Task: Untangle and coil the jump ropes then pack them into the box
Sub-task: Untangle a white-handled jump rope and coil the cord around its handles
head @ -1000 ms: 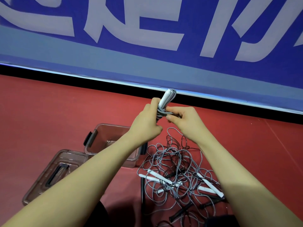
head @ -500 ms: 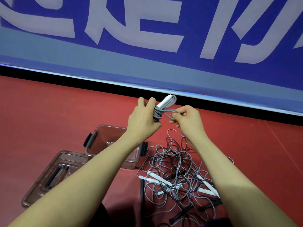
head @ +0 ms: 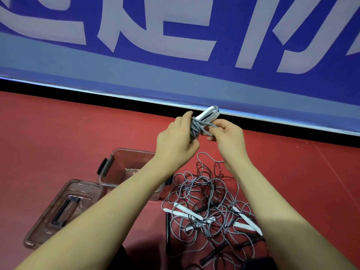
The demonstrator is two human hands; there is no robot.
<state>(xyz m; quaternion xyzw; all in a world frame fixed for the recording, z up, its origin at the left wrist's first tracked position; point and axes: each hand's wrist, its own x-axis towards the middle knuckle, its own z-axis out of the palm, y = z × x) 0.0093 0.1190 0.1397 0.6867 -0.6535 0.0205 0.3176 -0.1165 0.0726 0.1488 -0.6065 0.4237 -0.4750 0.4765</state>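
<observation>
My left hand (head: 175, 139) grips a coiled grey jump rope (head: 197, 126) with white handles (head: 207, 114) sticking up past the fingers. My right hand (head: 227, 136) pinches a loop of the same grey cord beside the bundle. Both hands are raised above the red floor. Below them lies a tangled pile of grey and black ropes (head: 210, 207) with several white handles and black handles. The clear plastic box (head: 116, 166) stands open to the left of the pile, partly hidden by my left forearm.
The box's clear lid (head: 58, 213) lies flat on the red floor, left of the box. A blue banner wall (head: 175, 55) with white letters closes off the far side. The red floor (head: 302, 172) stretches out to the right.
My right hand pulled a loop of cord out from the bundle and moved a little to the right. The left hand kept its grip on the coil.
</observation>
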